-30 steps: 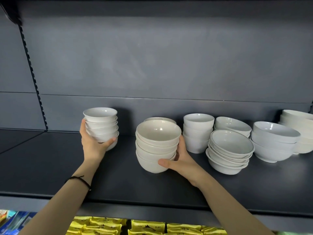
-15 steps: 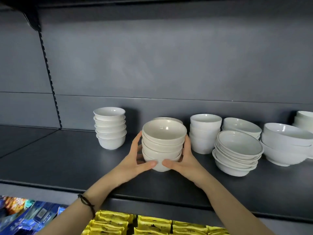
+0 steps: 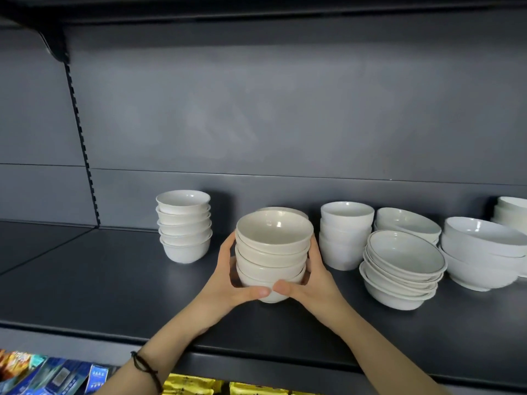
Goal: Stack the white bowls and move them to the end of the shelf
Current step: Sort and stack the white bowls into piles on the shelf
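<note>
Dark grey shelf (image 3: 85, 295), grey back panel (image 3: 285, 124). Left hand (image 3: 228, 283) and right hand (image 3: 310, 283) grip bowl stack (image 3: 273, 252) mid-shelf; lifted or resting, unclear. Rear bowl (image 3: 285, 210) mostly hidden; rightmost stack (image 3: 513, 212) cut off at right.

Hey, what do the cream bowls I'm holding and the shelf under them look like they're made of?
The cream bowl stack: likely glazed ceramic, from its smooth gloss and soft highlights, though melamine is possible. The shelf: probably painted metal, dark grey with a dull, even sheen.
</note>
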{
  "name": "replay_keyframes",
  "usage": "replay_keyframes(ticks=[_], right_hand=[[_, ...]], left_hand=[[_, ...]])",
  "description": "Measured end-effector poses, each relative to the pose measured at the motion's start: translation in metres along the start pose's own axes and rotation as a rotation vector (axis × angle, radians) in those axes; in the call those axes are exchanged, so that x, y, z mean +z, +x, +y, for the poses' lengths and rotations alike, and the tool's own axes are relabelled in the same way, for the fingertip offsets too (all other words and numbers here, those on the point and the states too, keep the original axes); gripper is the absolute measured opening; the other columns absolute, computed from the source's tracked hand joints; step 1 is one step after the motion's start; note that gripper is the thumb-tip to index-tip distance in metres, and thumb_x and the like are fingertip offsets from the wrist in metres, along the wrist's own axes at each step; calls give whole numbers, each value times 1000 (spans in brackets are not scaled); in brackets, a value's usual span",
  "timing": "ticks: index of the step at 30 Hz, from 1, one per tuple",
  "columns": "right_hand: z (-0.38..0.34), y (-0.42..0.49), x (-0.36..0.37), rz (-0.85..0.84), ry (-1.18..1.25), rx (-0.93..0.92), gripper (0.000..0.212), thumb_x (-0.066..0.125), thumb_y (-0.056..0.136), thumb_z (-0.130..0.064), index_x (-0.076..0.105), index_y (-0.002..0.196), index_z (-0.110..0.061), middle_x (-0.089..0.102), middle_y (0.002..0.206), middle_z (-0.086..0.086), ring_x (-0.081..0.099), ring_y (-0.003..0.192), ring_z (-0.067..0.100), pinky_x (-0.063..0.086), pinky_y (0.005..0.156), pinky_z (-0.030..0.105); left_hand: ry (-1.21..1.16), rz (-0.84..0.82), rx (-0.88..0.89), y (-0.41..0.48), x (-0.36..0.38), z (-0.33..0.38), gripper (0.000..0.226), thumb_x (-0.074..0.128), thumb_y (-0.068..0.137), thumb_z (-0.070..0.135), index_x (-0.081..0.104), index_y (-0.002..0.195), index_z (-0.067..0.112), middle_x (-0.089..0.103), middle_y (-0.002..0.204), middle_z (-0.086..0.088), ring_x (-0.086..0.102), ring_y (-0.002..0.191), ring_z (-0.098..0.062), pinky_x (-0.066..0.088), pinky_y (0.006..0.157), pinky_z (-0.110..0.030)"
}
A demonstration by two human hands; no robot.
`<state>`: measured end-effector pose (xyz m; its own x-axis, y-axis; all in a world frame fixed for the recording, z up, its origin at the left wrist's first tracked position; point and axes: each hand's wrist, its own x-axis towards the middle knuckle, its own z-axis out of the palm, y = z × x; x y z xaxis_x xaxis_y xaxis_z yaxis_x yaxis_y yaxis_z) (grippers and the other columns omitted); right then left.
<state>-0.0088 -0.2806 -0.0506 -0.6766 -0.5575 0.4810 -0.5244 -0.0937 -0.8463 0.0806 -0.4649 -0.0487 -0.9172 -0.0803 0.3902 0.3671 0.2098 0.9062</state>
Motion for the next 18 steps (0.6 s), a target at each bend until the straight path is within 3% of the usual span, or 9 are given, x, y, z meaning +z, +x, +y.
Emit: replay_keyframes(ticks=[2, 7, 11, 14, 18], right_hand=[[-4, 6, 2, 28, 13, -31, 122, 90, 62, -39, 10, 155, -36, 43, 150, -13, 43, 138, 11, 41, 112, 47], [-28, 46, -4, 161, 29, -120, 117, 88, 62, -31, 16, 154, -29, 45, 149, -6, 47, 135, 13, 46, 108, 44], [-38, 87, -15, 202, -2, -157, 116, 85, 64, -34, 13, 155, -37, 46, 149, -10, 48, 135, 12, 44, 110, 45], [-36, 108, -19, 270, -1, -163, 112, 83, 66, -39, 13, 153, -46, 47, 149, -14, 49, 134, 11, 44, 109, 47], [-18, 122, -19, 309, 16, -159, 109, 81, 67, -35, 15, 154, -43, 47, 149, -11, 50, 132, 9, 46, 108, 43]], left_hand=[[5, 11, 26, 6, -5, 7, 110, 89, 58, 19, 21, 138, 54, 45, 140, 15, 52, 119, 9, 51, 87, -14], [33, -14, 132, 52, -23, 42, 106, 91, 63, 10, 29, 132, 60, 49, 142, 13, 56, 122, -5, 54, 86, -21], [0, 21, 165, 94, -32, 52, 106, 88, 55, 25, 30, 138, 55, 50, 143, 7, 56, 125, -12, 55, 86, -24], [-7, 16, 188, 124, -36, 50, 101, 88, 58, 29, 32, 136, 58, 51, 143, 8, 52, 129, -11, 53, 96, -30], [-44, 39, 161, 146, -33, 33, 96, 89, 56, 30, 37, 131, 58, 53, 139, 2, 54, 127, -15, 54, 94, -32]])
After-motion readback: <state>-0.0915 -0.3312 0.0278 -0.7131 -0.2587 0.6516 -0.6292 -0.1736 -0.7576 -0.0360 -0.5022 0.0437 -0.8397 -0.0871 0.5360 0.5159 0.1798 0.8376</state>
